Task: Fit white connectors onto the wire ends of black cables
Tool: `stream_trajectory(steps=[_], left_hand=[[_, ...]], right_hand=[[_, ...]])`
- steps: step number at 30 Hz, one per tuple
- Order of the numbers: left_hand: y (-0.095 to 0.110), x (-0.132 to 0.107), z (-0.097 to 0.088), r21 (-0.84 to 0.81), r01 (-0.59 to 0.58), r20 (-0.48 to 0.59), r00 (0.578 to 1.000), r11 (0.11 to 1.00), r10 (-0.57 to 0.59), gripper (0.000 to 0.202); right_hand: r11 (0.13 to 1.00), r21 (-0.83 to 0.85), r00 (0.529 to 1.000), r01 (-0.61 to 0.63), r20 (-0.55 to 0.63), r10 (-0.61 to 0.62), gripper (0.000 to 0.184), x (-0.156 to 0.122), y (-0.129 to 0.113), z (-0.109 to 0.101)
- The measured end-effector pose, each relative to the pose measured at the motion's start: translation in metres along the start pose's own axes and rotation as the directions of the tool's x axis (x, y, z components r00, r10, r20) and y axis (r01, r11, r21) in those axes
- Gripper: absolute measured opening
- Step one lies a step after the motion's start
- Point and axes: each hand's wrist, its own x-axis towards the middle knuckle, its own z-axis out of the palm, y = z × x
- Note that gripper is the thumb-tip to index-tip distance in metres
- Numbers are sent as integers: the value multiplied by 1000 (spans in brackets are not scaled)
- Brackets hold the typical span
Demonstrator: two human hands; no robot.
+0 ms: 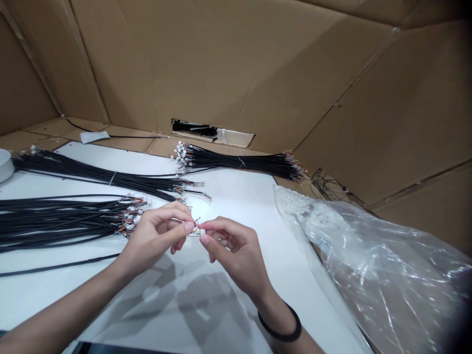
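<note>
My left hand and my right hand meet above a white table top. Their fingertips pinch a small white wire connector with short, thin coloured wires curling from it. The fingers hide part of the wires. Just left of my left hand lies a spread bundle of black cables, its white connector ends close to my knuckles. A second black cable bundle lies above it, and a third, tied bundle lies at the table's far edge.
Brown cardboard sheets wall the far side. A crumpled clear plastic bag lies to the right. A round white object sits at the left edge. A loose black cable and white tag lie on the cardboard.
</note>
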Motion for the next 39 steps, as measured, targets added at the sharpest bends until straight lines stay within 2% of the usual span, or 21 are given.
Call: stream_trajectory(steps=[5, 8, 10, 12, 15, 17, 19, 21, 23, 25, 28, 31, 34, 39], left_hand=[[3, -1, 1, 56, -2, -31, 999, 998, 4, 14], [4, -1, 2, 82, -6, -36, 999, 997, 9, 15], [5, -1, 2, 89, -9, -25, 1000, 996, 11, 15], [5, -1, 2, 83, -10, -11, 1000, 997, 11, 15], [4, -1, 2, 74, -7, 11, 1000, 997, 7, 15], [4, -2, 1, 69, -3, 20, 1000, 998, 2, 14], [4, -2, 1, 66, -1, 31, 1000, 998, -1, 15], [4, -2, 1, 71, 2, 43, 999, 997, -5, 15], [5, -3, 2, 78, 3, 61, 998, 997, -8, 16], [5, -4, 2, 78, 6, 66, 998, 997, -11, 16], [3, -4, 2, 57, 11, 64, 998, 998, -14, 16], [1, -3, 0, 26, 26, 77, 997, 999, -28, 16], [2, -2, -1, 26, 49, 81, 995, 998, -51, 17], [8, -4, 1, 90, 50, 49, 997, 995, -54, 15]], right_hand=[[974, 162, 985, -159, 93, 145, 18, 1, -2, -1], [968, 167, 979, -186, 113, 168, 21, 1, -2, -1], [986, 102, 987, -135, 97, 125, 18, 0, -2, -1], [1000, -14, 998, -19, 62, 20, 14, -1, -2, 0], [967, -205, 988, 151, 20, -150, 9, -1, -2, 1], [940, -282, 980, 193, 14, -198, 12, 0, -2, 1], [932, -311, 981, 187, 16, -191, 22, 1, -2, 1], [956, -274, 994, 106, 16, -105, 31, 1, -2, 1], [986, -161, 998, -46, 27, 51, 35, 1, -2, 1], [978, -3, 975, -210, 69, 210, 38, 2, -2, 1], [905, 208, 925, -372, 159, 344, 40, 4, 0, 1], [825, 341, 891, -451, 237, 388, 39, 5, 2, 0], [777, 405, 874, -482, 288, 392, 38, 5, 4, 0], [775, 439, 888, -455, 288, 359, 36, 4, 6, 1]])
